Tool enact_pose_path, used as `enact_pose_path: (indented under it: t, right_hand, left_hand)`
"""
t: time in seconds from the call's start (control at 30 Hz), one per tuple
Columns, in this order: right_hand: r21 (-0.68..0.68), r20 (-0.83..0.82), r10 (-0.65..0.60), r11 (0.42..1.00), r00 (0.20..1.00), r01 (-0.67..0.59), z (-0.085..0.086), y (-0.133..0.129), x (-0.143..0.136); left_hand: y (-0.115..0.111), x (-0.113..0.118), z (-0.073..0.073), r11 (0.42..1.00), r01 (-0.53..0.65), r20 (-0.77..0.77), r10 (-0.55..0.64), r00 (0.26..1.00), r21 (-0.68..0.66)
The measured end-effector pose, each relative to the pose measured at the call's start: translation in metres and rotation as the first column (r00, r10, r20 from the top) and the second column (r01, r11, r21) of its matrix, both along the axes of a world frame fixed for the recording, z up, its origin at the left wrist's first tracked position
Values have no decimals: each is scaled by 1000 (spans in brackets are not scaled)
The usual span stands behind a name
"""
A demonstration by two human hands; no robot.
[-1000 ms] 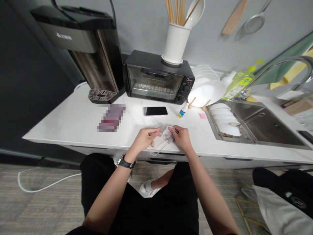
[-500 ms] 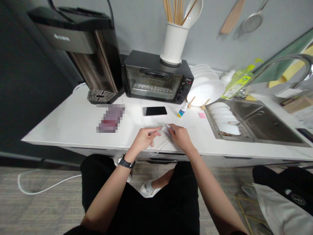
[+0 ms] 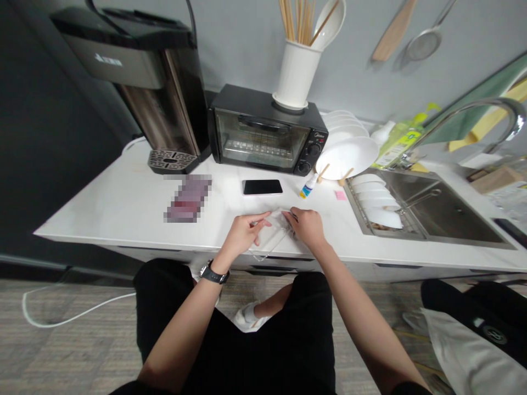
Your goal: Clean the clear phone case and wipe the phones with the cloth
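Close to the front edge of the white counter (image 3: 135, 219), a clear phone case (image 3: 268, 241) is held between both hands, its see-through rounded corner pointing toward me. My left hand (image 3: 244, 233) grips its left side, thumb and index finger closed on it. At the far end, my right hand (image 3: 308, 226) pinches a thin, crumpled white piece that looks like tissue (image 3: 280, 217) against the case. Part of the case is hidden by the fingers. Beyond them lies a phone (image 3: 262, 187), dark screen up. A small white-and-blue bottle (image 3: 307, 186) with a yellow base stands to its right.
A blurred-out purple item (image 3: 188, 200) lies left. Behind stand a water dispenser (image 3: 164, 93) and a toaster oven (image 3: 263, 131) bearing a utensil holder (image 3: 297, 74). White plates (image 3: 349, 156), a pink sticky note (image 3: 340, 195) and the sink (image 3: 448, 208) are right. Another person's legs (image 3: 465, 323) show lower right.
My right hand has shifted slightly to the right, and its fingers have moved on the white piece. My left hand stays on the case. The view has tilted a little.
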State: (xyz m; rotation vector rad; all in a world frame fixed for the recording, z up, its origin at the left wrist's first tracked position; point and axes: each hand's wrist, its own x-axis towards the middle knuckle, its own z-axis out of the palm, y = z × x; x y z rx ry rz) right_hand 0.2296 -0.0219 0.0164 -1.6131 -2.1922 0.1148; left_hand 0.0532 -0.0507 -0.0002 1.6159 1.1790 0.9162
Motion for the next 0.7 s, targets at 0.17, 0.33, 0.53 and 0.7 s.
enact_pose_path:
  t: [0.17, 0.33, 0.53, 0.7]
  right_hand:
    - [-30, -40, 37, 999, 999, -38, 1, 3, 0]
    - [-55, -86, 57, 997, 995, -62, 3, 5, 1]
    - [-18, -152, -36, 999, 988, 34, -4, 2, -3]
    - [41, -265, -90, 994, 960, 104, -5, 5, -4]
  left_hand:
    - [0, -2, 1, 1000, 3, 10, -3, 1000, 1]
    - [0, -3, 1, 1000, 21, 37, -21, 999, -12]
    - [2, 3, 1, 998, -30, 162, 39, 986, -59]
    - [0, 5, 10, 999, -6, 277, 21, 961, -54]
